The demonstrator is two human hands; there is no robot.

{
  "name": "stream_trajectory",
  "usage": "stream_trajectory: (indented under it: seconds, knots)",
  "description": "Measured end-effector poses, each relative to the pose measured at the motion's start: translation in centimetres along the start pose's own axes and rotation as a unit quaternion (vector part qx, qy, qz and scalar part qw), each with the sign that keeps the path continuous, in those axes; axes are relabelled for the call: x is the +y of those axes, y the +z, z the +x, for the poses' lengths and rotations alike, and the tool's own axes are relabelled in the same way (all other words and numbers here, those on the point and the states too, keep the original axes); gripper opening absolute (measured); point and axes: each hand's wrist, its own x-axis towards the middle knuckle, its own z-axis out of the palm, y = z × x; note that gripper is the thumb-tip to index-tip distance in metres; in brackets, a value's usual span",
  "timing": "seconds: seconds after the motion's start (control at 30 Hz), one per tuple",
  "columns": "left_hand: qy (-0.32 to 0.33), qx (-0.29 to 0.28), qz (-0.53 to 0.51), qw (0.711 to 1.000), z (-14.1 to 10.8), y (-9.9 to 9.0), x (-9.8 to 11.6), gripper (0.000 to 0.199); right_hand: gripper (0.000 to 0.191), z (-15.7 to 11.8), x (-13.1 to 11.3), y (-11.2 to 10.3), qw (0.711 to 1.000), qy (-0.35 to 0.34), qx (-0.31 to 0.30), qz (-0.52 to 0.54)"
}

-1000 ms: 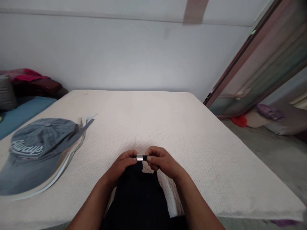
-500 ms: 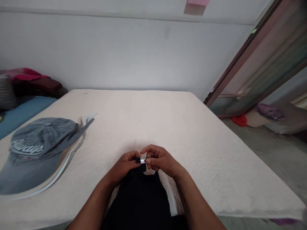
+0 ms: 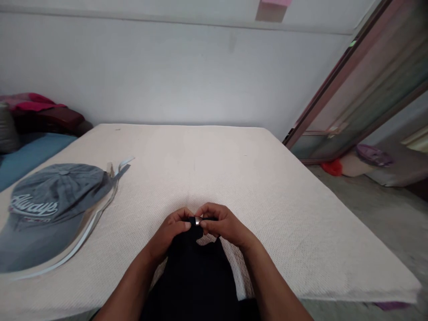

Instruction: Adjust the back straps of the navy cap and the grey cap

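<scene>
A black cap [image 3: 200,276] lies at the table's near edge, its arched back opening toward the far side. Across that opening runs a black strap with a small shiny metal buckle [image 3: 198,220]. My left hand [image 3: 172,232] pinches the strap just left of the buckle, thumb on top. On the other side my right hand [image 3: 224,223] is closed on the strap, its thumb and forefinger touching the buckle. Part of the strap is hidden by the fingers.
A grey cap [image 3: 60,187] with white lettering sits on the left, resting over a pale cap with white edging [image 3: 83,238]. A cream cloth [image 3: 200,156] covers the table. Behind it stands a white wall [image 3: 167,71]; a glass sliding door [image 3: 337,89] is at right.
Both hands have shifted slightly, the left thumb drawing back a little from the buckle. The buckle has tilted and moved slightly left and up. The view has moved slightly.
</scene>
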Motion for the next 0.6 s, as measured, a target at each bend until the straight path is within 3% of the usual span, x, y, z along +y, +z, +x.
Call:
stream_trajectory:
  seconds: [0.3, 0.53, 0.6]
  knots:
    - [0.014, 0.065, -0.025, 0.997, 0.1, -0.5, -0.2, 0.012, 0.021, -0.4, 0.3, -1.1, 0.999, -0.017, -0.005, 0.029]
    - [0.023, 0.047, -0.013, 0.999, -0.4, 0.3, 0.4, 0.011, 0.018, -0.5, 0.8, -1.3, 0.999, 0.005, 0.036, 0.039]
    - [0.041, 0.043, 0.019, 0.998, -0.4, 0.5, 0.5, 0.02, 0.018, -0.4, 0.7, -1.0, 0.998, 0.003, 0.039, 0.043]
